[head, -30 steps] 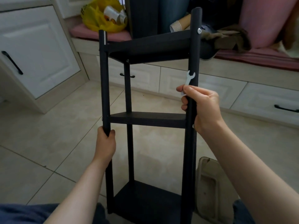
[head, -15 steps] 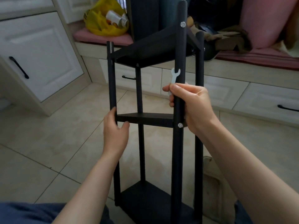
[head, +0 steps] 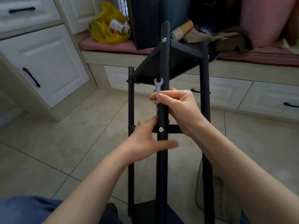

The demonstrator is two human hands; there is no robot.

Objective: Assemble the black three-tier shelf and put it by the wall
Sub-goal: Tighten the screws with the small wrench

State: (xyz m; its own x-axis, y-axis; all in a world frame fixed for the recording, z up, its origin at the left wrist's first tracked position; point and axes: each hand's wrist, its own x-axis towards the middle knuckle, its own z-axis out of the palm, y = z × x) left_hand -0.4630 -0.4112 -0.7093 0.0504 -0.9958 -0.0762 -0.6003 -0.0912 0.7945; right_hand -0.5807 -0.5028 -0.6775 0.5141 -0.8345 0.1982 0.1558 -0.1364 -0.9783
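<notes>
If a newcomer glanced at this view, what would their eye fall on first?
The black three-tier shelf stands upright in the centre, and the right hand grips its near post while pinching a pale wrench. The left hand is at that post beside the middle-tier bolt; a yellow bag sits back left.

No text, label, brand or number can be read anywhere. The yellow plastic bag (head: 103, 32) carries a small dark printed mark near its left edge, too blurred to make out.

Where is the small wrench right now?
Head view, centre: the wrench is pinched by the right hand against the shelf's near post, above the middle bolt.
</notes>
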